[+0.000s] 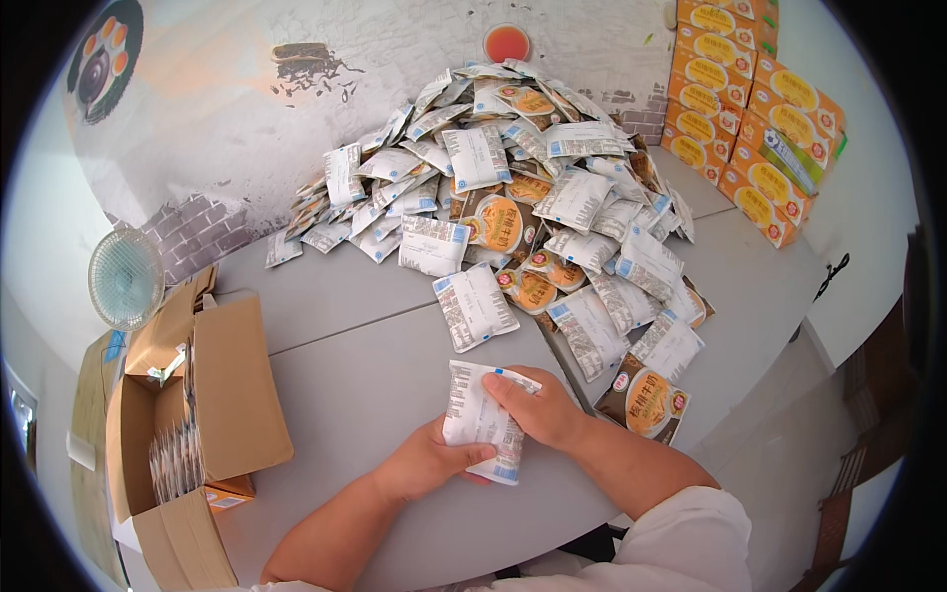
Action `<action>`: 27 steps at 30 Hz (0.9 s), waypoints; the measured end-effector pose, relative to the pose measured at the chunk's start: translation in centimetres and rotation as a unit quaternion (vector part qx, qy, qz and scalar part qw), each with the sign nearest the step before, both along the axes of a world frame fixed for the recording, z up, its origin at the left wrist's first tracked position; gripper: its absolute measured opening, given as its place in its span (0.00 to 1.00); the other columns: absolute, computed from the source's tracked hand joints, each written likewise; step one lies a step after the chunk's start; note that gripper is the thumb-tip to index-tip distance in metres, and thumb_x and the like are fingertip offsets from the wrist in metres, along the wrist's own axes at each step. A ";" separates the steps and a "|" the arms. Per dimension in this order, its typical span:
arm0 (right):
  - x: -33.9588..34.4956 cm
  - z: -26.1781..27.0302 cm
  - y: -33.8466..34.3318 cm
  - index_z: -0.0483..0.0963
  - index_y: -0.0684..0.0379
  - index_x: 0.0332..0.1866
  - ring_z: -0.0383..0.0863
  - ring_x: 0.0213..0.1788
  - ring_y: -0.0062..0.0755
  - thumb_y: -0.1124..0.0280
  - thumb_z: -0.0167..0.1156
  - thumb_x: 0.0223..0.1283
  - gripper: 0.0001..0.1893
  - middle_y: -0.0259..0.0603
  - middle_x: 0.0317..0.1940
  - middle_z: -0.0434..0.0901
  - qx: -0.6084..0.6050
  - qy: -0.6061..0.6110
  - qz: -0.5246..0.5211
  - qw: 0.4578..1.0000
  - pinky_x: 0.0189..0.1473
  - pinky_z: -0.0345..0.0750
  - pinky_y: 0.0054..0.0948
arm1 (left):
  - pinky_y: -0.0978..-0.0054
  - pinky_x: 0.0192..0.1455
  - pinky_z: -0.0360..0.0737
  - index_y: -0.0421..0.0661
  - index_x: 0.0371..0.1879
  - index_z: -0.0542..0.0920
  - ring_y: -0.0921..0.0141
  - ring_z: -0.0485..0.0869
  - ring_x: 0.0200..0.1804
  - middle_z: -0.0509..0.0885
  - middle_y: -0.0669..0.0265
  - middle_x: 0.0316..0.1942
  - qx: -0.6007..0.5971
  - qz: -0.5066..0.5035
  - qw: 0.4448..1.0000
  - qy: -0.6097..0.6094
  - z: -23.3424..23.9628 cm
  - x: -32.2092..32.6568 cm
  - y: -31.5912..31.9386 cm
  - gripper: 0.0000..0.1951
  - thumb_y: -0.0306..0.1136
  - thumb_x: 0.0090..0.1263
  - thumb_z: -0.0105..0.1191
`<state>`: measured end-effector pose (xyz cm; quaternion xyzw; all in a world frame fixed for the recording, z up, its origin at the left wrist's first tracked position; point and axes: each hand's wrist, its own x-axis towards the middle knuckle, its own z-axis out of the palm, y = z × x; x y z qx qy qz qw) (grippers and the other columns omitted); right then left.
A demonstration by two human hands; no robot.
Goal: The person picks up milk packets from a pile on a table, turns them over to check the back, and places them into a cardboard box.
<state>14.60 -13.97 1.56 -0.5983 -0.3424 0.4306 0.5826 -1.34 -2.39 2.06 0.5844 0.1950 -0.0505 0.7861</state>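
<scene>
A white printed sachet [481, 425] is held upright between both hands near the table's front edge. My left hand [436, 459] grips its lower left part, with the thumb across the front. At its upper right, my right hand [536, 407] pinches it with the thumb on the front face. Beyond the hands lies a large heap of sachets [477, 159], most with the white printed back up, some with the brown and orange front up. One sachet [476, 307] lies just past the held one. A brown-fronted sachet [644, 399] rests beside my right forearm.
An open cardboard box [244, 392] at the left holds a row of upright sachets [175, 459]. Behind it stands a small fan [126, 279]. Orange cartons [773, 185] are stacked at the back right. The grey table [333, 399] has seams between its tops.
</scene>
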 end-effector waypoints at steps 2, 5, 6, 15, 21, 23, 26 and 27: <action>0.1 0.2 0.4 0.76 0.65 0.49 0.76 0.35 0.16 0.57 0.55 0.70 0.19 0.34 0.35 0.80 -0.005 0.040 -0.010 0.999 0.35 0.74 0.20 | 0.67 0.53 0.82 0.42 0.59 0.71 0.67 0.81 0.52 0.81 0.62 0.51 -0.024 0.012 1.000 -0.008 0.1 0.2 -0.1 0.20 0.26 0.69 0.58; 0.3 1.0 0.5 0.75 0.63 0.53 0.78 0.37 0.18 0.56 0.58 0.68 0.20 0.35 0.39 0.80 0.013 0.100 0.034 0.994 0.36 0.75 0.19 | 0.67 0.55 0.80 0.41 0.59 0.71 0.66 0.81 0.52 0.81 0.62 0.51 -0.061 0.039 0.997 -0.027 -0.1 0.3 -0.1 0.21 0.25 0.68 0.57; 0.4 1.1 0.5 0.74 0.63 0.53 0.79 0.37 0.18 0.55 0.59 0.67 0.21 0.35 0.40 0.80 0.006 0.096 0.043 0.994 0.37 0.76 0.19 | 0.66 0.56 0.80 0.41 0.59 0.71 0.66 0.81 0.53 0.81 0.62 0.51 -0.063 0.053 0.996 -0.043 -0.7 0.2 0.0 0.21 0.25 0.68 0.58; 0.6 0.8 0.4 0.77 0.61 0.54 0.80 0.47 0.24 0.62 0.66 0.60 0.20 0.37 0.47 0.82 0.022 0.016 0.124 0.992 0.51 0.77 0.28 | 0.67 0.58 0.77 0.41 0.61 0.70 0.70 0.78 0.54 0.79 0.64 0.53 -0.013 0.066 0.995 -0.074 -2.0 -0.5 0.0 0.23 0.29 0.69 0.59; 0.0 0.5 0.3 0.77 0.61 0.52 0.80 0.46 0.21 0.66 0.65 0.62 0.16 0.35 0.45 0.83 0.020 -0.002 0.100 0.995 0.49 0.78 0.27 | 0.67 0.57 0.78 0.40 0.61 0.70 0.69 0.79 0.53 0.79 0.64 0.52 -0.008 0.057 0.995 -0.081 -1.9 -0.4 -0.1 0.23 0.32 0.69 0.59; -0.2 0.6 0.2 0.77 0.61 0.52 0.80 0.46 0.21 0.68 0.64 0.62 0.15 0.34 0.45 0.82 0.015 0.010 0.096 0.995 0.48 0.78 0.26 | 0.67 0.55 0.79 0.40 0.60 0.70 0.69 0.79 0.53 0.79 0.64 0.52 -0.003 0.061 0.995 -0.083 -2.0 -0.4 -0.2 0.22 0.33 0.69 0.59; 0.0 -0.3 0.4 0.77 0.61 0.53 0.80 0.46 0.21 0.65 0.64 0.63 0.16 0.35 0.45 0.82 0.033 0.028 0.096 0.994 0.49 0.78 0.27 | 0.66 0.53 0.81 0.40 0.59 0.71 0.68 0.80 0.51 0.80 0.63 0.51 -0.018 0.071 0.994 -0.075 -1.8 -0.2 -0.2 0.22 0.32 0.69 0.59; 0.0 -0.3 0.5 0.77 0.61 0.53 0.80 0.46 0.22 0.63 0.63 0.63 0.17 0.36 0.45 0.83 0.029 0.032 0.090 0.995 0.49 0.78 0.27 | 0.66 0.52 0.81 0.40 0.59 0.71 0.67 0.81 0.51 0.80 0.62 0.50 -0.022 0.084 0.995 -0.057 -1.6 -0.1 -0.2 0.22 0.32 0.69 0.59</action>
